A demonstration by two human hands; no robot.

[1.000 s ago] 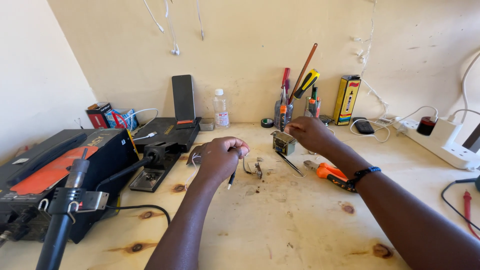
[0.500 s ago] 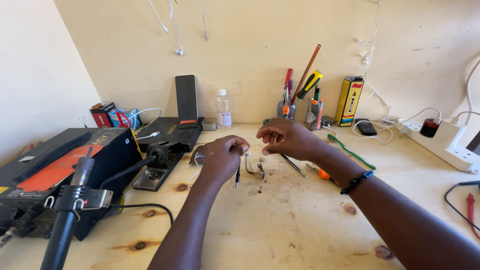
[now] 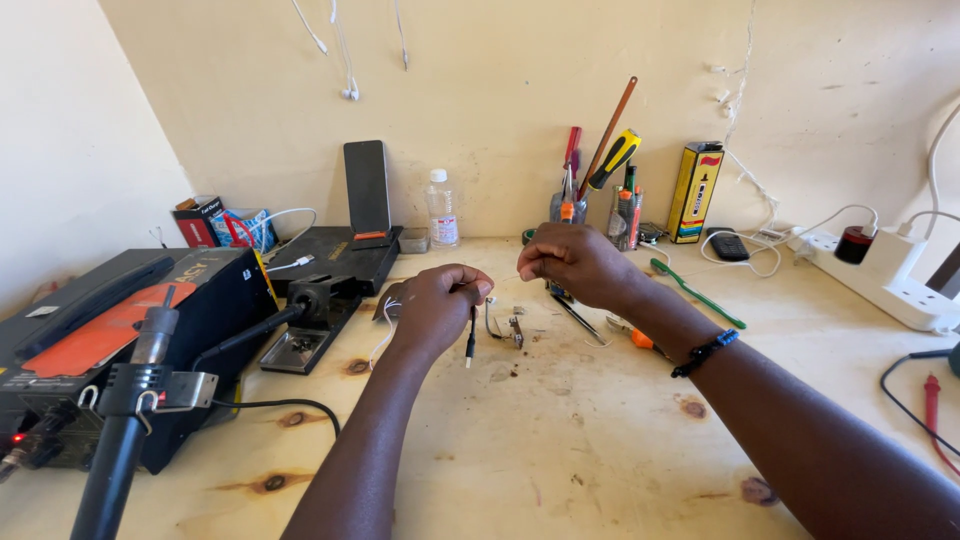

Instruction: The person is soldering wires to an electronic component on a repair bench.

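My left hand point(image 3: 437, 305) is closed around a thin black cable whose small plug end point(image 3: 470, 347) hangs down below the fist. My right hand point(image 3: 570, 262) is raised just to its right, fingers pinched on a fine pale wire that runs toward the left hand. Both hover above the wooden bench point(image 3: 560, 440). A small metal part point(image 3: 514, 328) and thin white wires point(image 3: 385, 335) lie on the bench under the hands. A black bead bracelet point(image 3: 705, 352) is on my right wrist.
A black soldering station point(image 3: 110, 340) with a hot-air handle point(image 3: 130, 420) stands at left. A dark stand with a phone point(image 3: 367, 187) leans at the back, beside a small bottle point(image 3: 441, 208), a cup of screwdrivers point(image 3: 600, 190), a yellow box point(image 3: 694, 192) and a white power strip point(image 3: 890, 285).
My right hand has left the back of the bench near the tool cup and come up toward the left hand, now pinching a fine wire. The left hand has stayed about where it was.
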